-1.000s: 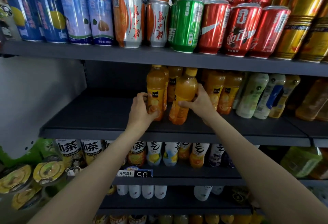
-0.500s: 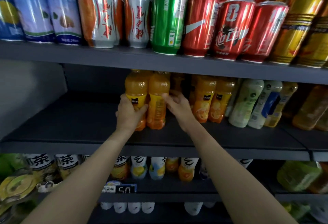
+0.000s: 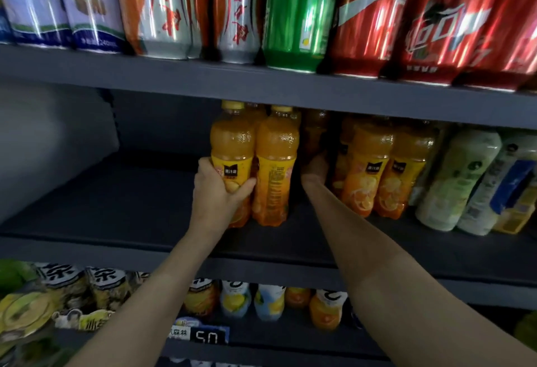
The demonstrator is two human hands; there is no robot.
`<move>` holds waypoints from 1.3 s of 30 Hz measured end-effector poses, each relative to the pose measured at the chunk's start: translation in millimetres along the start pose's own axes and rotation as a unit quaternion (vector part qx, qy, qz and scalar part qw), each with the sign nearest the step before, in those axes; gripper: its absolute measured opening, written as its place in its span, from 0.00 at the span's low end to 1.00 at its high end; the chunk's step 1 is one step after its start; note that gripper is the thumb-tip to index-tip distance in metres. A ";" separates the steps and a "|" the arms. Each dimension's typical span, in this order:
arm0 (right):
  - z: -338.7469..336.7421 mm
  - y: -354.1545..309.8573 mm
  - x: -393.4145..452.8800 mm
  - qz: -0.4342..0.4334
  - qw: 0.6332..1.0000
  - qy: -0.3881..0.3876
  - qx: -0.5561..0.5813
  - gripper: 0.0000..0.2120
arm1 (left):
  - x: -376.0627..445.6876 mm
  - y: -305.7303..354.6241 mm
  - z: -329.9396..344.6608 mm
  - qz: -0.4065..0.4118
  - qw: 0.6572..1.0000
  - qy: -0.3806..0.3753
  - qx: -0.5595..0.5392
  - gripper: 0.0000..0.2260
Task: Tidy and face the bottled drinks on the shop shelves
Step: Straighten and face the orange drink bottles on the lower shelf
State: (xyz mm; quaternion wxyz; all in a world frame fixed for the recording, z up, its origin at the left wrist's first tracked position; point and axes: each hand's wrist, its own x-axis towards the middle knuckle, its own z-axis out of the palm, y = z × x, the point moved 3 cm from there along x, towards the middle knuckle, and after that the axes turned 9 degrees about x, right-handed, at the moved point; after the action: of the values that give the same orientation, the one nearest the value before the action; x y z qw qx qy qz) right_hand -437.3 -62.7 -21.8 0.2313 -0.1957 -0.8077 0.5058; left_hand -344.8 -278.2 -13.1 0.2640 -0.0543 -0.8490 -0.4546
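Left hand (image 3: 220,192) gripping upright orange juice bottle (image 3: 232,151) on middle shelf (image 3: 116,221); right hand (image 3: 315,170) reaching behind neighbouring bottle (image 3: 276,163), fingers hidden.

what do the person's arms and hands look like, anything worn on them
Both arms are bare as far as the frame shows: no sleeves, gloves, watch or bracelet. The left hand shows no rings on the fingers in view. The right hand is mostly hidden in shadow between the bottles, so its fingers cannot be checked.
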 end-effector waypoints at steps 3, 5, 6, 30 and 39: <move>-2.7 -2.1 -5.3 -0.003 0.998 0.059 -0.029 0.18 | -1.2 1.3 -0.5 -0.009 1.000 -0.007 -0.003 0.30; -0.7 -5.1 -18.1 -0.029 0.998 0.023 -0.056 0.16 | -2.1 1.8 -2.0 -0.010 1.000 -0.014 0.001 0.32; -3.2 -3.6 -26.2 -0.035 0.997 0.024 -0.057 0.16 | -3.1 3.4 -2.6 -0.007 1.000 -0.019 0.001 0.32; -133.3 -24.2 -188.3 0.040 0.900 -0.263 0.345 0.23 | -100.0 67.3 -13.5 -0.194 0.808 -0.412 -0.373 0.11; -142.4 -32.8 -199.8 0.226 0.845 -0.127 0.469 0.24 | -93.2 71.5 -43.9 0.137 0.964 -0.219 -0.068 0.27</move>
State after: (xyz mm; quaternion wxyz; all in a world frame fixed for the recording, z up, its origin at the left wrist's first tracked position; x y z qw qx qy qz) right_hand -195.5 -82.6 27.3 0.0705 -0.1754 -0.4302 0.8827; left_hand -223.8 -258.1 13.3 0.1267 -0.2864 -0.8376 -0.4477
